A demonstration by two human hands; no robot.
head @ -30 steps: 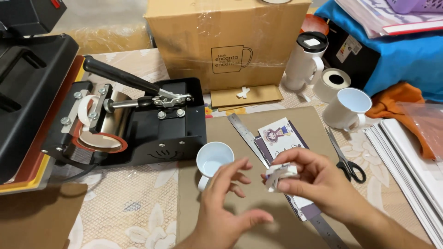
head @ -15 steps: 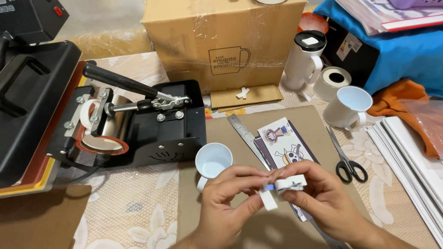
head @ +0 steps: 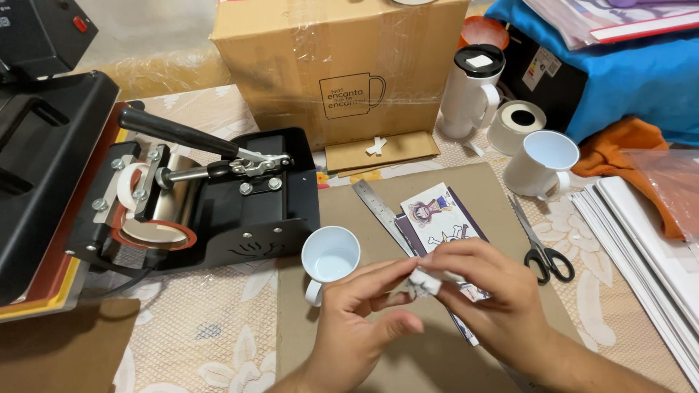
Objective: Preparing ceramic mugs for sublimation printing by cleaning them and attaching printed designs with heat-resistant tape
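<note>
Both hands meet low in the middle of the view over a brown cardboard mat [head: 342,349]. My left hand [head: 360,320] and my right hand [head: 484,295] pinch a small white roll of tape [head: 424,282] between their fingertips. Just left of the hands stands a white mug [head: 331,256], open side up. Behind the hands lies a printed paper strip [head: 437,217] with cartoon figures, beside a metal ruler [head: 375,205].
A black mug heat press [head: 196,196] with another mug clamped in it sits at the left, a larger flat press [head: 44,167] beyond it. Scissors [head: 542,247], a white mug [head: 540,164], a tape roll [head: 518,124], a tall tumbler [head: 470,91], a cardboard box [head: 342,65] and stacked sheets [head: 648,255] surround the mat.
My hands have drawn closer together around the tape roll and shifted slightly toward the mug. The loose white end of tape seen earlier is now hidden between the fingers.
</note>
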